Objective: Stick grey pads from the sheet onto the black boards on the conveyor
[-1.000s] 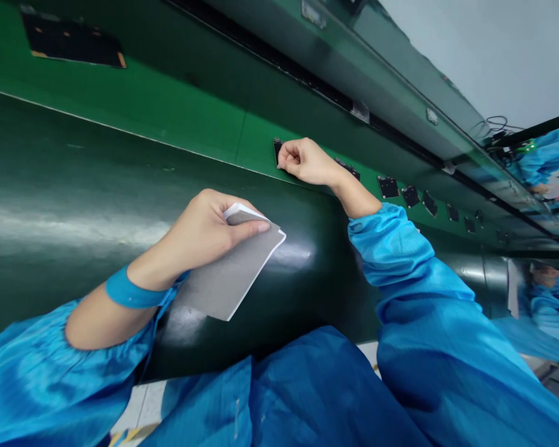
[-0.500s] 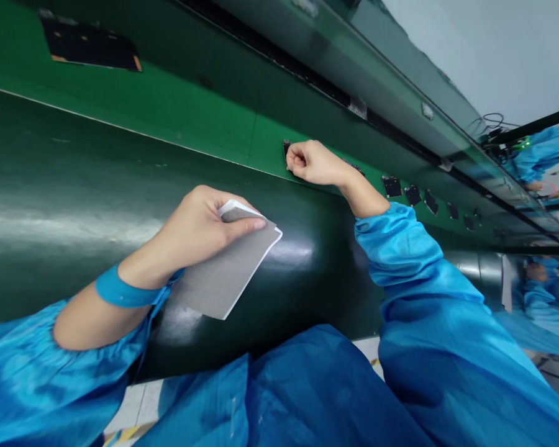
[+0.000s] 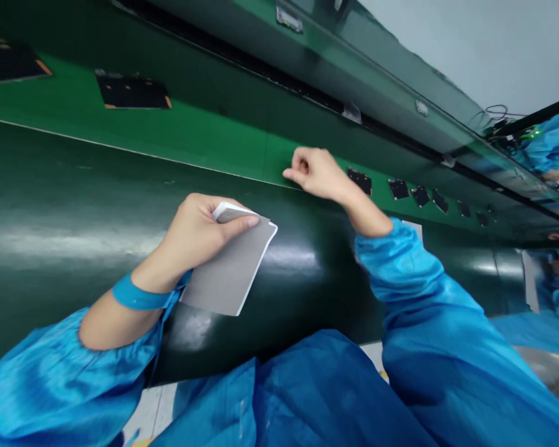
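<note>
My left hand [image 3: 205, 230] grips a stack of grey sheets with white edges [image 3: 228, 273], thumb on top, over the dark green table [image 3: 74, 192]. My right hand [image 3: 317, 172] hovers at the near edge of the bright green strip [image 3: 205, 136], its fingers curled with thumb and forefinger nearly together. Whether something small is in its curled fingers cannot be made out. Just right of that hand, partly behind the wrist, a black board [image 3: 361, 180] lies on the strip. Another black board [image 3: 133, 92] with orange corners is further left.
More black boards [image 3: 398, 189] lie in a row along the strip to the right, and one [image 3: 9, 62] at the far left. A dark rail [image 3: 242, 62] runs behind the strip. Blue sleeves of other people [image 3: 552, 143] show at the far right.
The dark piece at my right fingertips is no longer seen there. Boards on the left appear further right, and the view has shifted. My left hand still holds the sheets.
</note>
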The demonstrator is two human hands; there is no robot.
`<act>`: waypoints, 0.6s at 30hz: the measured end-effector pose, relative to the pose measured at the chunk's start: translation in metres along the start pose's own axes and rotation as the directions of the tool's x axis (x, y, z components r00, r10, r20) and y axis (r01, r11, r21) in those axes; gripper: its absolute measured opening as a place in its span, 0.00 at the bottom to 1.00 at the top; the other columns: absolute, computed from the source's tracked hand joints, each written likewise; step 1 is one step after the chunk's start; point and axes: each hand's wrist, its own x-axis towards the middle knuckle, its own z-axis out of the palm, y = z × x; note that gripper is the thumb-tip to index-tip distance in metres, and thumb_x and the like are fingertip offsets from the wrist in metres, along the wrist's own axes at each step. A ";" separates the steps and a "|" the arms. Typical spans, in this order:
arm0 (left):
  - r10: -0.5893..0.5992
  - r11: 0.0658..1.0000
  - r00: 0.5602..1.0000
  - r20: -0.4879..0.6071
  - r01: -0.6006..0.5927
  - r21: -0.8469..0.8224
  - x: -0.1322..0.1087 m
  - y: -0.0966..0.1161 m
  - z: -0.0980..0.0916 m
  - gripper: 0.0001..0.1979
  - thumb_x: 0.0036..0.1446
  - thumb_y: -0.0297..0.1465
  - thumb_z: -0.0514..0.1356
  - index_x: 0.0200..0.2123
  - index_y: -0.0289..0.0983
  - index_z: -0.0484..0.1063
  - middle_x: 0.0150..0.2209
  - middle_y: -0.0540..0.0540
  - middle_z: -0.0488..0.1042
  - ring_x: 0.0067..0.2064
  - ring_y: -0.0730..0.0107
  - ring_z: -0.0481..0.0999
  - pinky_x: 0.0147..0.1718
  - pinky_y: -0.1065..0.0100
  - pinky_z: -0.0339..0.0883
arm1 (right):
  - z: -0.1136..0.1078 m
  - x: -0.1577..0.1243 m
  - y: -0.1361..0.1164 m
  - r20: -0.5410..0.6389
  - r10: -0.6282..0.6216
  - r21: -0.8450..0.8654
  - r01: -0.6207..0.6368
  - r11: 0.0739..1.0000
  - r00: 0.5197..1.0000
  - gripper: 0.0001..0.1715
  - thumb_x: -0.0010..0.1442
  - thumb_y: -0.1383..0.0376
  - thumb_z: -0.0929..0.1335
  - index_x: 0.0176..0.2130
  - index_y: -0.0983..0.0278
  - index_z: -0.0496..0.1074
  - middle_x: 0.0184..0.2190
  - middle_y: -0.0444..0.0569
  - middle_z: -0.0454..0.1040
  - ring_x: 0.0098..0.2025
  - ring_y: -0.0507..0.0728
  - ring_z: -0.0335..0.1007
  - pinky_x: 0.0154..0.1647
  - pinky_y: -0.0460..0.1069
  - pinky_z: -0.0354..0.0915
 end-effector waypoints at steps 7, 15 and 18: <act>-0.023 1.000 0.988 -0.155 0.024 0.002 0.001 -0.001 0.000 0.14 0.50 0.44 0.76 0.33 0.40 0.87 0.31 0.45 0.85 0.32 0.62 0.80 0.27 0.69 0.69 | 0.052 -0.067 -0.071 -0.093 -0.167 0.584 0.190 0.789 0.982 0.11 0.72 0.58 0.70 0.41 0.64 0.74 0.33 0.46 0.74 0.31 0.51 0.65 0.31 0.47 0.60; -0.025 0.999 0.988 -0.155 0.030 0.026 0.001 -0.003 0.001 0.14 0.50 0.44 0.76 0.33 0.40 0.87 0.33 0.45 0.85 0.33 0.61 0.81 0.27 0.69 0.71 | 0.059 -0.069 -0.067 -0.261 -0.264 0.405 0.354 0.843 0.929 0.08 0.69 0.68 0.68 0.35 0.62 0.69 0.32 0.45 0.71 0.32 0.53 0.64 0.33 0.50 0.61; -0.036 0.999 0.987 -0.155 0.040 0.022 0.000 -0.003 0.002 0.13 0.50 0.43 0.76 0.33 0.40 0.87 0.33 0.45 0.86 0.33 0.62 0.81 0.28 0.69 0.70 | 0.063 -0.072 -0.072 -0.383 -0.335 0.244 0.444 0.862 0.861 0.09 0.69 0.70 0.67 0.35 0.60 0.64 0.34 0.47 0.70 0.36 0.56 0.66 0.39 0.53 0.66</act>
